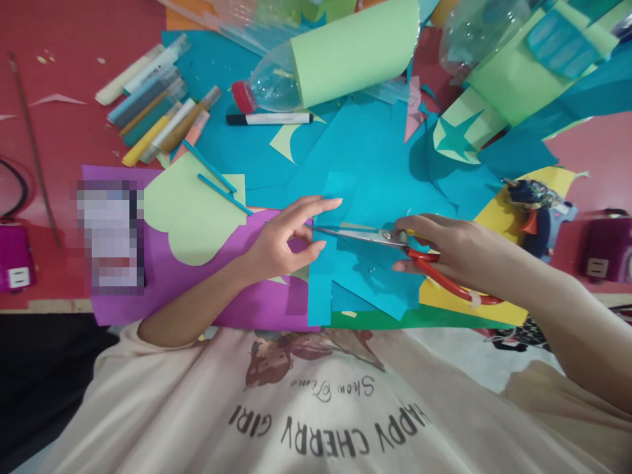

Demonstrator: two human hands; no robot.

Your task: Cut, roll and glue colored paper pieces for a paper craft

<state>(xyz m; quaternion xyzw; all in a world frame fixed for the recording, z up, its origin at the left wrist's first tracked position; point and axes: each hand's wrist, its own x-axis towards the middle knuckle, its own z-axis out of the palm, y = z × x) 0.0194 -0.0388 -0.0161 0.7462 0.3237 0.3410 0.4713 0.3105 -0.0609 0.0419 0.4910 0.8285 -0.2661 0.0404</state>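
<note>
My right hand (439,240) grips a pair of scissors (360,234) with red handles. The blades point left over blue paper (375,276). My left hand (289,238) is at the blade tips, its index finger and thumb apart and the other fingers curled behind. A thin dark blue strip lies along the blades; whether it touches my left fingers is hard to tell. Beneath my left forearm is purple paper (187,289). Left of that hand lies a light green heart-shaped cutout (190,217) with two thin blue rolled sticks (224,192) on it.
A bottle wrapped in green paper (355,52) lies behind, with a black-and-white marker (269,119) before it. Several markers (158,99) are grouped at the left, above a blurred phone (112,237). A glue gun (540,210) rests on yellow paper (548,181) at right.
</note>
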